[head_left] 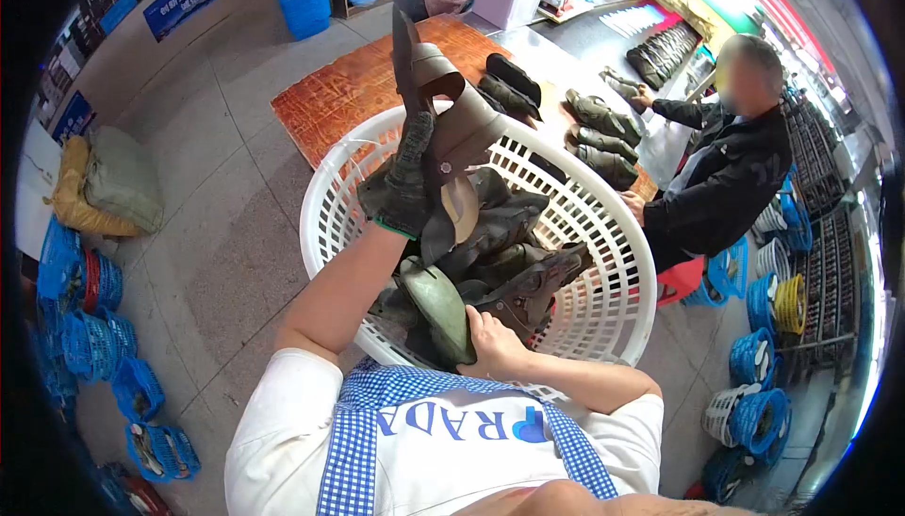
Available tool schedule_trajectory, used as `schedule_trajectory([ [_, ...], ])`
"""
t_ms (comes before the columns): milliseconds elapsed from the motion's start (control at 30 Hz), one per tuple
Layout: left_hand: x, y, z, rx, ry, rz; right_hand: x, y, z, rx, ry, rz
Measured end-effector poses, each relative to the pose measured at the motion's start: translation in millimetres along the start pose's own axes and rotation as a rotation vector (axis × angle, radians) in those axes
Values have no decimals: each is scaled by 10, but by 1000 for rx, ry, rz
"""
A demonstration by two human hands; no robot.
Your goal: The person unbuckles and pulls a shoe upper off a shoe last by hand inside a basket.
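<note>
A large white slatted plastic basket stands in front of me, holding a pile of dark shoes. My left hand, in a dark knitted glove with a green cuff, is closed on a sandal with a dark sole and wide brown straps, raised over the basket. The glove and straps hide part of its sole. Bare inside the basket's near side, my right hand grips the edge of an olive-green shoe. That shoe lies tilted against the pile, its far side hidden.
Beyond the basket, an orange-brown table bears rows of dark shoes. A co-worker in a black jacket reaches across it from the right. Blue baskets line the left side, and shoe racks the right.
</note>
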State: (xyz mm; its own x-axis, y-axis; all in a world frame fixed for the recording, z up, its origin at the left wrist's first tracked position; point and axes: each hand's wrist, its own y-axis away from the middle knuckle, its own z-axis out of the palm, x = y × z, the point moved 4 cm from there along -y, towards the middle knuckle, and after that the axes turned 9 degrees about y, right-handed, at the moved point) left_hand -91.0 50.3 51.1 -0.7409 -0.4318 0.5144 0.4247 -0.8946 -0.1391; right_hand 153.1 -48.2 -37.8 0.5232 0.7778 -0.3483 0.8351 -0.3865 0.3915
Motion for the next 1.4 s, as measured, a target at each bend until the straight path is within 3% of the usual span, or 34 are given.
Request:
schedule_trajectory([
  [67,164,-33,-22,31,14,62,139,-76,-49,-46,-234,-43],
  [167,515,-69,-29,17,32,197,312,-118,-260,-180,-972,36],
  [200,660,-33,33,-141,43,212,440,-133,-245,-216,-1205,46],
  [233,748,-55,0,-150,46,252,336,-43,-485,-268,-1390,39],
  [367,913,-149,-221,-79,-18,388,427,115,-854,-154,-1261,-201],
  [500,898,-230,-397,-46,-64,408,473,263,-927,-140,-1608,-398],
  [600,600,-114,-133,-295,330,44,538,258,-841,-111,-1790,-451],
  [700,313,-146,-115,-232,13,115,645,163,-714,-86,-1846,-501],
  [767,202,-62,23,-272,198,-61,689,117,-673,-67,-1873,-463],
  [800,158,-30,48,-318,257,-131,689,103,-688,-159,-1893,-545],
  [900,169,-84,-41,-271,474,-187,542,78,-791,-232,-2067,-592],
  [1133,90,43,-114,-327,-76,-170,643,41,-739,-116,-1918,-535],
  [1233,-64,248,58,-355,-201,-270,619,68,-733,-110,-1984,-520],
  [1367,-517,619,451,-416,373,-564,643,55,-793,-201,-2097,-634],
  [1400,-554,628,461,-387,353,-563,632,72,-854,-235,-2113,-661],
])
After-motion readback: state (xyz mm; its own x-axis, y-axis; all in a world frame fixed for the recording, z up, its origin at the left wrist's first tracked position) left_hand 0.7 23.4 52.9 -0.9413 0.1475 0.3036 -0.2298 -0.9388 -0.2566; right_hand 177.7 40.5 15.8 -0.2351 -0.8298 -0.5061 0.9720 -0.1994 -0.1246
